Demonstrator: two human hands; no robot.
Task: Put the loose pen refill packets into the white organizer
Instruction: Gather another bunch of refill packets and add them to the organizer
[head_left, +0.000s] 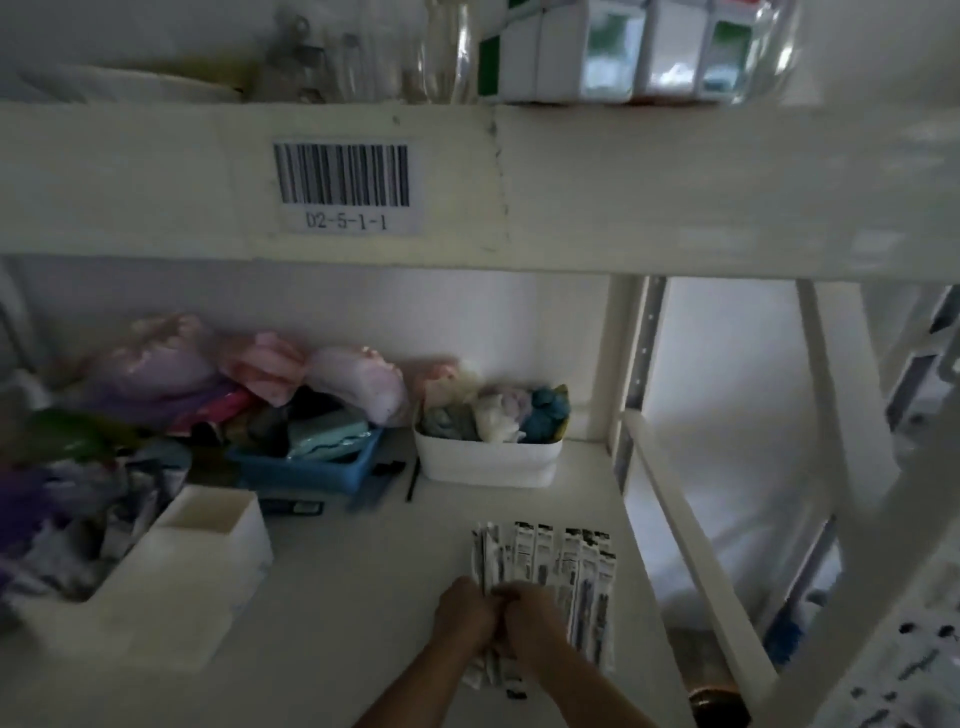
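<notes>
From the head view we've got our left hand (464, 616) and right hand (535, 621) side by side, both clenched on the refill packets (545, 564) fanned on the shelf (363, 582), organizer (171, 571) well off left.

The white shelf (363, 597) held a white organizer (171, 587), a blue tray (311, 470), a white tub (488, 460), refill packets (566, 566), and maybe a dark pen (413, 480)
</notes>
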